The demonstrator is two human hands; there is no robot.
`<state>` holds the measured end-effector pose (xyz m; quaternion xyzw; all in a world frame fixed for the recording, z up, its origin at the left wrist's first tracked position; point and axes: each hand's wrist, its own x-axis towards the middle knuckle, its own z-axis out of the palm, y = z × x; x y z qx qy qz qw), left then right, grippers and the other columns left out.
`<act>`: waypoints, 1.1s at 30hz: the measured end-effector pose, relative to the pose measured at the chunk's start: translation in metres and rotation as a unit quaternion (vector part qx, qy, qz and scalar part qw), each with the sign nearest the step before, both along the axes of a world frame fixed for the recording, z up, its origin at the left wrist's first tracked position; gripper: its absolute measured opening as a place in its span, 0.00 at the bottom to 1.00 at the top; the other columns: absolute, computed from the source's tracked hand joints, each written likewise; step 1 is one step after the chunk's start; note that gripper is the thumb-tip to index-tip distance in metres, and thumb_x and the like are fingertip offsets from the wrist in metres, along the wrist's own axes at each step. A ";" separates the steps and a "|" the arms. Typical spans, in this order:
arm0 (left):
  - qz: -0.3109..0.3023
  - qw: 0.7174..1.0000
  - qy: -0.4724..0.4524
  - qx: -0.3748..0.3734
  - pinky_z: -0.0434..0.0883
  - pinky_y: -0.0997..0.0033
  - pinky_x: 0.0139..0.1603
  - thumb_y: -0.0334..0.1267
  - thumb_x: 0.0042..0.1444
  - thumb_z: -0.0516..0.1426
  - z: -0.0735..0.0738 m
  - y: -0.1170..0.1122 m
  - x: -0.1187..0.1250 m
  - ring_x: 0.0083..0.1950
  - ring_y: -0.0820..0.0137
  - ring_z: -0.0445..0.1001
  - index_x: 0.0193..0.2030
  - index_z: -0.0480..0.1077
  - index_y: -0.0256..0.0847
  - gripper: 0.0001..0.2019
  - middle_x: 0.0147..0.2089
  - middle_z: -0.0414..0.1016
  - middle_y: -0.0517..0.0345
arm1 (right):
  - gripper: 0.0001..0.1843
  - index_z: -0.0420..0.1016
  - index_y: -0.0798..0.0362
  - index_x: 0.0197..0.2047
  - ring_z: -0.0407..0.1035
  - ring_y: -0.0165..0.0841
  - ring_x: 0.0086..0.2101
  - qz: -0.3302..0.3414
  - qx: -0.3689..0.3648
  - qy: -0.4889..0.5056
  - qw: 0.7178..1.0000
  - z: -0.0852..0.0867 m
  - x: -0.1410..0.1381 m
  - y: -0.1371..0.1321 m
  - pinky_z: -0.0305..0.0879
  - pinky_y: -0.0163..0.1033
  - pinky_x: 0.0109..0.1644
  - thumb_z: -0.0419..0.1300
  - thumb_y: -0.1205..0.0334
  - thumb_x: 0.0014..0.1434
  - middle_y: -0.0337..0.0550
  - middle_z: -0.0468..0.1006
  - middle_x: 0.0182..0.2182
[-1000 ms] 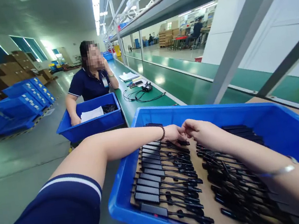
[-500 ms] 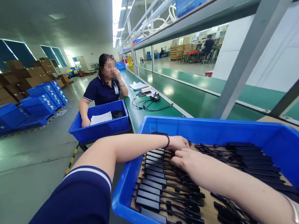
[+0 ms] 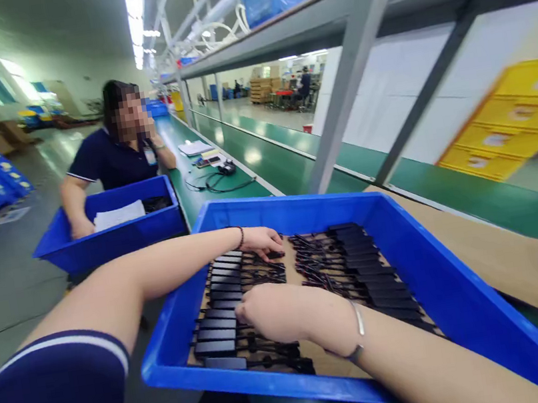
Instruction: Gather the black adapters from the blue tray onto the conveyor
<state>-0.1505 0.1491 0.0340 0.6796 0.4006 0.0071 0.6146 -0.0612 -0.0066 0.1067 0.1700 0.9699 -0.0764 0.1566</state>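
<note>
A large blue bin in front of me holds two rows of black adapters with cables on a cardboard sheet. My left hand rests at the far end of the left row, fingers spread and pressing down on the cables. My right hand lies at the near end of the same row, fingers curled over the adapters; what they grip is hidden. The right row of adapters lies untouched.
A co-worker sits ahead at another blue bin. A green conveyor belt runs on the right under a metal shelf frame. A brown cardboard sheet lies beside my bin. Yellow crates stand at the right.
My right hand has slid from the far end of the bin toward me along the left row. The left hand stayed at the far end. The view swung right.
</note>
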 end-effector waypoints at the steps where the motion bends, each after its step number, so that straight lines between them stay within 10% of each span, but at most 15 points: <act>1: -0.009 1.000 0.001 0.002 0.71 0.74 0.33 0.40 0.45 0.59 -0.002 0.003 0.000 0.27 0.79 0.67 0.40 0.62 0.37 0.17 0.27 0.66 0.62 | 0.11 0.71 0.60 0.36 0.69 0.36 0.30 0.009 -0.004 -0.003 1.000 0.000 -0.002 -0.002 0.60 0.36 0.31 0.49 0.73 0.52 0.49 0.74 0.31; 5: -0.013 0.998 0.028 0.047 0.70 0.73 0.35 0.32 0.34 0.65 0.001 0.002 -0.004 0.33 0.76 0.69 0.44 0.62 0.37 0.27 0.32 0.68 0.62 | 0.08 0.70 0.58 0.33 0.67 0.34 0.29 0.033 -0.007 0.050 0.998 -0.006 -0.004 -0.009 0.59 0.35 0.30 0.50 0.70 0.52 0.46 0.72 0.29; 11: 0.037 0.984 0.103 0.138 0.70 0.70 0.36 0.40 0.56 0.51 0.022 0.000 -0.008 0.37 0.74 0.68 0.43 0.64 0.33 0.13 0.40 0.68 0.54 | 0.08 0.68 0.55 0.33 0.66 0.31 0.30 0.046 -0.040 0.118 0.991 -0.015 0.001 -0.002 0.58 0.32 0.30 0.50 0.71 0.50 0.43 0.70 0.29; 17: 0.005 0.980 0.135 0.148 0.65 0.79 0.29 0.25 0.42 0.58 0.009 0.000 0.000 0.28 0.80 0.66 0.46 0.63 0.36 0.21 0.29 0.68 0.65 | 0.08 0.67 0.56 0.31 0.65 0.32 0.27 0.043 -0.042 0.103 0.993 -0.015 -0.001 -0.005 0.59 0.34 0.29 0.49 0.72 0.50 0.43 0.69 0.28; 23: -0.029 0.963 0.162 0.216 0.55 0.80 0.21 0.31 0.35 0.60 0.004 0.009 -0.003 0.19 0.81 0.54 0.42 0.64 0.36 0.22 0.19 0.57 0.70 | 0.10 0.69 0.57 0.33 0.66 0.34 0.26 0.014 -0.053 0.122 0.991 -0.020 -0.005 -0.012 0.60 0.36 0.26 0.47 0.70 0.53 0.45 0.70 0.27; 33: -0.149 0.844 0.249 0.451 0.57 0.78 0.26 0.38 0.43 0.56 0.006 0.006 -0.002 0.30 0.74 0.66 0.42 0.64 0.39 0.17 0.32 0.68 0.59 | 0.08 0.69 0.59 0.32 0.64 0.31 0.23 0.013 -0.108 0.136 0.985 -0.022 -0.013 -0.015 0.59 0.35 0.25 0.50 0.70 0.52 0.45 0.70 0.26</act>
